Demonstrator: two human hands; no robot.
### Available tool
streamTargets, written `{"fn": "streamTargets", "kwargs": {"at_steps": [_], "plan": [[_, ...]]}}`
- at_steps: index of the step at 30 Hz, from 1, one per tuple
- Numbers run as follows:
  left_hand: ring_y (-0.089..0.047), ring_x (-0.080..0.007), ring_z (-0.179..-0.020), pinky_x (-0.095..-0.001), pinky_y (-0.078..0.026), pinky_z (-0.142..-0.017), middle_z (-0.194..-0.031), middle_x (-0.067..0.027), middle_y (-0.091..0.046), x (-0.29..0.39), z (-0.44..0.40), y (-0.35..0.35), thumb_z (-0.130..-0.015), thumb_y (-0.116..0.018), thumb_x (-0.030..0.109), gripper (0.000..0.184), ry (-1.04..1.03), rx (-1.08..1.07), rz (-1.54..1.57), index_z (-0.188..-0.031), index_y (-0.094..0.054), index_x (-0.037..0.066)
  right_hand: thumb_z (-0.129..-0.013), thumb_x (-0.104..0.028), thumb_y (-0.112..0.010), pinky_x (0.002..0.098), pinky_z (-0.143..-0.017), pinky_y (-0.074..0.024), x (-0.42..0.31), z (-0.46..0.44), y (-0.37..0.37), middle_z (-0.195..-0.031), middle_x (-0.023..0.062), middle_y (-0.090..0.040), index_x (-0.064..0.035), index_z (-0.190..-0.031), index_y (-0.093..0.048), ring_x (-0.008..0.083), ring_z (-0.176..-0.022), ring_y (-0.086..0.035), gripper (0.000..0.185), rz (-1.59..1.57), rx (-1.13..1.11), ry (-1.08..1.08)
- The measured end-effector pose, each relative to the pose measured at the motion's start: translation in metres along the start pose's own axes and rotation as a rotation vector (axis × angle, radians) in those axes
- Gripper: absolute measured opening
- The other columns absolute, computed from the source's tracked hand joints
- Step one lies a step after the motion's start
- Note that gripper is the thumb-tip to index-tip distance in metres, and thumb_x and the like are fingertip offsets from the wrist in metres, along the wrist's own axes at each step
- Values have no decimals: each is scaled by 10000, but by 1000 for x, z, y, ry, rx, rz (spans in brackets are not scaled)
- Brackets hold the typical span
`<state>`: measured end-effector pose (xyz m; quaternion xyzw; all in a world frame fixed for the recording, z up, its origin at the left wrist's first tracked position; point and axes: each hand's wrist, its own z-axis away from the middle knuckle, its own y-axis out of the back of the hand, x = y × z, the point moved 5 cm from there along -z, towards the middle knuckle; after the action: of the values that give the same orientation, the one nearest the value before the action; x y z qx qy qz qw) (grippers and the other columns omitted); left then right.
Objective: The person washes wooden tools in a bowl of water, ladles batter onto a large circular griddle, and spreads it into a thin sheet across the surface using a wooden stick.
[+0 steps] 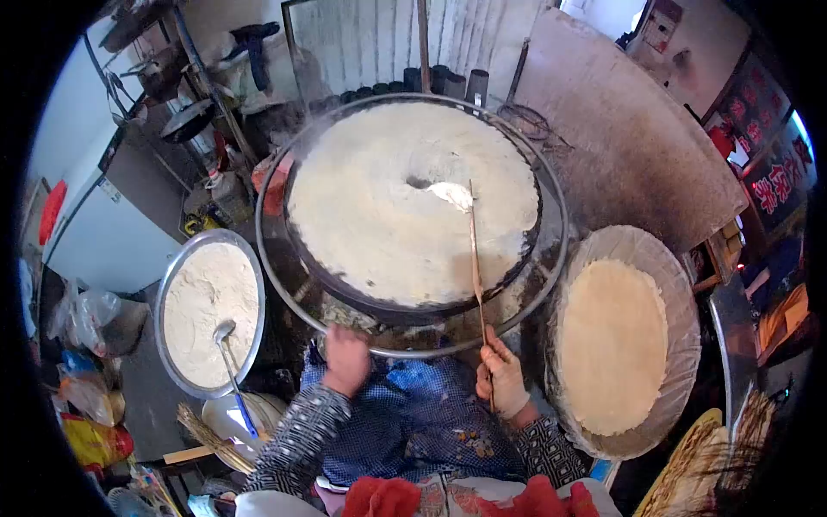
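Note:
My right hand (pixel 504 379) is closed around a long wooden stick (pixel 475 267), which reaches over the round griddle. White batter (pixel 452 195) clings to the stick's far end, beside a small dark gap in the layer. A pale, thin batter sheet (pixel 379 215) covers most of the griddle (pixel 362 303), whose dark edge shows around it. My left hand (pixel 346 360), slightly blurred, is curled over the near left part of the metal ring (pixel 274 274) that encircles the griddle.
At left stands a metal basin (pixel 164 323) of batter with a ladle (pixel 226 340) in it. To the right, a plastic-lined basket (pixel 683 345) holds a stack of thin flatbreads (pixel 612 345). A large board (pixel 620 129) leans behind; folded brown sheets (pixel 689 465) lie lower right.

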<state>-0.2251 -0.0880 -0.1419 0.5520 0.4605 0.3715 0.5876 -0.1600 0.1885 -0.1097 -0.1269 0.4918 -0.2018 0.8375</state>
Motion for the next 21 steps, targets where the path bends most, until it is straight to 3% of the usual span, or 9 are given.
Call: {"fn": "streamTargets", "kwargs": {"at_steps": [1, 3, 6, 11, 12, 14, 16, 18, 21], "plan": [[-577, -241, -897, -509, -309, -1002, -747, -77, -623, 23, 7, 10, -761, -609, 162, 142, -40, 87, 123, -830, -691, 69, -981, -203, -548, 300, -377, -297, -8, -3, -1, -544, -3, -450, -197, -1457, -393, 106, -392, -357, 500, 5, -12, -10], [-527, -342, -1120, -586, -225, -1062, -1106, -174, -583, 60, 22, 36, -793, -667, 261, 461, -149, -32, 280, -1168, -557, 17, -972, -207, -565, 300, -375, -283, -25, -14, 4, -549, -6, -450, -208, -1439, -421, 108, -391, -352, 489, 24, -41, -27], [-409, -334, -1291, -578, -220, -1060, -1400, -194, -391, 61, 52, 89, -782, -706, 261, 659, -226, 97, 532, -1361, -455, 74, -952, -196, -591, 286, -368, -293, -43, -33, 13, -550, 6, -463, -201, -1397, -475, 111, -374, -361, 460, 40, -80, -46], [-554, -366, -1025, -481, -388, -918, -1132, -182, -592, -77, 97, 116, -736, -716, 161, 513, 167, 242, 499, -1194, -550, 0, -947, -186, -594, 274, -357, -271, -63, -52, 20, -546, -5, -449, -183, -1376, -501, 108, -372, -367, 440, 196, -46, -40], [-565, -387, -984, -491, -407, -905, -1101, -199, -602, -114, 114, 90, -770, -699, 158, 469, 336, 192, 507, -1180, -554, -18, -938, -202, -612, 279, -344, -274, -62, -58, 23, -545, -4, -453, -255, -1307, -565, 104, -365, -347, 376, 234, -30, -45], [-534, -422, -1060, -519, -416, -928, -1203, -228, -553, -173, 163, 34, -850, -646, 287, 546, 573, 79, 200, -1276, -493, -19, -938, -209, -612, 278, -343, -272, -63, -60, 20, -546, -5, -454, -255, -1294, -575, 103, -365, -346, 361, 243, -21, -93], [-508, -457, -1159, -517, -422, -974, -1302, -290, -483, -203, 206, -16, -854, -612, 407, 730, 875, -378, 246, -1374, -355, -35, -945, -224, -599, 276, -344, -269, -62, -63, 15, -552, -7, -460, -259, -1318, -546, 102, -362, -331, 378, 254, -49, -116], [-558, -467, -1083, -503, -478, -910, -1286, -339, -461, -214, 244, -69, -866, -596, 352, 697, 956, -583, 367, -1376, -339, -47, -948, -228, -588, 273, -350, -270, -61, -57, 12, -558, -9, -452, -261, -1358, -501, 98, -366, -326, 421, 173, -107, -138], [-588, -471, -1020, -492, -513, -851, -1258, -363, -456, -235, 284, -145, -863, -580, 224, 667, 904, -433, 276, -1395, -286, -50, -950, -230, -573, 265, -370, -282, -58, -43, 0, -570, -16, -431, -269, -1431, -409, 92, -383, -325, 510, 59, -90, -15]]}}
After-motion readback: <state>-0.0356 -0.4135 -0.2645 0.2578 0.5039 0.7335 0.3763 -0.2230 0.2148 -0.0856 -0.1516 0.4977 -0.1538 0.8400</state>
